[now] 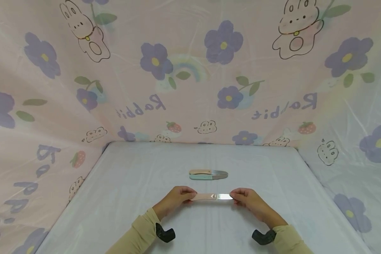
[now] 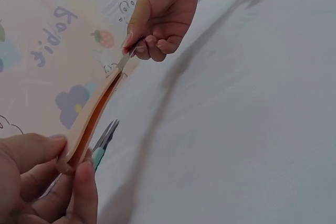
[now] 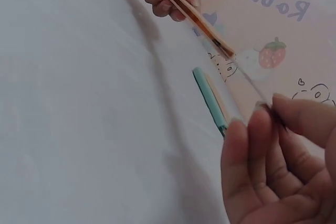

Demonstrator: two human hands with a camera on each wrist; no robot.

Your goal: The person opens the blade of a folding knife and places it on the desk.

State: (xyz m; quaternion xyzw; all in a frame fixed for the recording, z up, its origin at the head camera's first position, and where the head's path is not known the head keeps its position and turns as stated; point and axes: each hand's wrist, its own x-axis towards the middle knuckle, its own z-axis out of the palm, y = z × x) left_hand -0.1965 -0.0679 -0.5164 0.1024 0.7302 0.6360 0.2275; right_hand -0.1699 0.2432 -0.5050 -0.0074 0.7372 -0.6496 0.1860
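Note:
A folding knife with a pale pink handle [image 1: 205, 197] and a shiny blade [image 1: 224, 196] is stretched level between both hands, unfolded. My left hand [image 1: 177, 197] pinches the butt of the handle between thumb and fingers. At the other end, my right hand [image 1: 249, 202] pinches the blade near its tip, which the fingertips hide. The left wrist view shows the handle's open slot [image 2: 100, 109] along its edge. Just beyond the hands, two more unfolded knives lie side by side on the table: a peach-handled one [image 1: 200, 171] and a mint green one [image 1: 200, 177].
White sheeting covers the table [image 1: 139, 169]. Curtains printed with flowers and rabbits [image 1: 190, 88] rise at the back and both sides. Black curved pieces [image 1: 166, 234] sit at the wrists, by the beige sleeves [image 1: 136, 229].

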